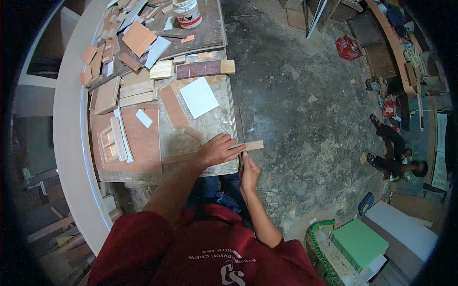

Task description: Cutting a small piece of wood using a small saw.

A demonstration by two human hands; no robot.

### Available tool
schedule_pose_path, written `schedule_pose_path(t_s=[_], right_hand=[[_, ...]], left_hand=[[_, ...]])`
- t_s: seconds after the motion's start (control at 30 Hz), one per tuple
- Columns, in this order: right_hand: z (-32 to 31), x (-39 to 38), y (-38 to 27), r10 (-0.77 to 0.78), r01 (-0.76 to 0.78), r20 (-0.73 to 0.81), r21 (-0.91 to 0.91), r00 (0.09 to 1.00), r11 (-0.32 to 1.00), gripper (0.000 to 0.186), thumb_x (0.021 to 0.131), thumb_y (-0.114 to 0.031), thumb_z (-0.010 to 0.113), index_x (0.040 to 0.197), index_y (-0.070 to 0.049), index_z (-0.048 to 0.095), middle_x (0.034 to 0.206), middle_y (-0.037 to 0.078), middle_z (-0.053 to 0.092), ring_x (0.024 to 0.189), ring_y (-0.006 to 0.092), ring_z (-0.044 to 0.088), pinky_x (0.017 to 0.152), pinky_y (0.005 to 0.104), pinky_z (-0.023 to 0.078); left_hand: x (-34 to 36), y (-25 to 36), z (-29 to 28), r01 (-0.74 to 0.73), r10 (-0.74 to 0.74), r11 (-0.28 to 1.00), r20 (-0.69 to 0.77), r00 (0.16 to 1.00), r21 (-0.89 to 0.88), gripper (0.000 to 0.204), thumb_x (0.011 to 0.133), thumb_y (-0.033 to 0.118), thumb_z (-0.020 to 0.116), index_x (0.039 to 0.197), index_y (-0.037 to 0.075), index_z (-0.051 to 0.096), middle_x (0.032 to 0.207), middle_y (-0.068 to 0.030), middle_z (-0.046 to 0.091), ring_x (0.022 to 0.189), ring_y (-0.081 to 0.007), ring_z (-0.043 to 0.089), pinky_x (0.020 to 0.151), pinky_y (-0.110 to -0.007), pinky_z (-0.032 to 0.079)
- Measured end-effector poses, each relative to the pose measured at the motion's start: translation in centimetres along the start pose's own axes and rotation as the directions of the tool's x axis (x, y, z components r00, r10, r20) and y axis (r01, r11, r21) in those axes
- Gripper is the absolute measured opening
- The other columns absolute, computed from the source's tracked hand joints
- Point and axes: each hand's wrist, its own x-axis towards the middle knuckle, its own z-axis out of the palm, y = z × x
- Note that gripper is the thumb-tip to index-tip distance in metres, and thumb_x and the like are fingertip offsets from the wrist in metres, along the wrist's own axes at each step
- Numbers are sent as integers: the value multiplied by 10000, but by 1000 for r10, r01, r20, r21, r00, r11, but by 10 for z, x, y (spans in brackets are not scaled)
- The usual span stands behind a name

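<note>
- At the right edge of the table (pixel 217 125), we are seeing a wood strip (pixel 256 145) sticking out past the corner, its long axis running left to right across us.
- Our left hand (pixel 218 150) is lying over it, fingers close together; we cannot tell whether the thumb is gripping.
- Our right hand (pixel 249 174) is curling its fingers against the strip's near side, just beyond the table edge; what it is pinching, we cannot tell.

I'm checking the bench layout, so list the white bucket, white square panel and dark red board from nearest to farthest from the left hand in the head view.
From the left hand:
1. White square panel, ahead and slightly left.
2. Dark red board, just beyond the panel.
3. White bucket, farthest ahead, at the picture's top edge.
</note>
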Motion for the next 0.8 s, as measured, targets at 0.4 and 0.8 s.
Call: schedule_pose_path(t_s=[0.4,0.8], right_hand=[[-6,-11,2,-50,49,-2,-100,999,994,364,918,-282,585,1010,64,656,878,4,624,778,77,493,729,234,416],[-18,-22,4,187,-186,14,-41,982,982,342,906,-298,604,1038,10,676,844,-14,607,719,47,473,662,201,398]], left_hand=[[-2,-1,-2,-32,32,999,-38,999,13,437,732,194,678,1150,88,608,777,-27,490,749,-189,496,675,-310,443],[0,-5,0,9,-11,999,-58,998,-43,447,714,187,720,1102,2,596,795,-72,547,748,-221,528,661,-334,448]])
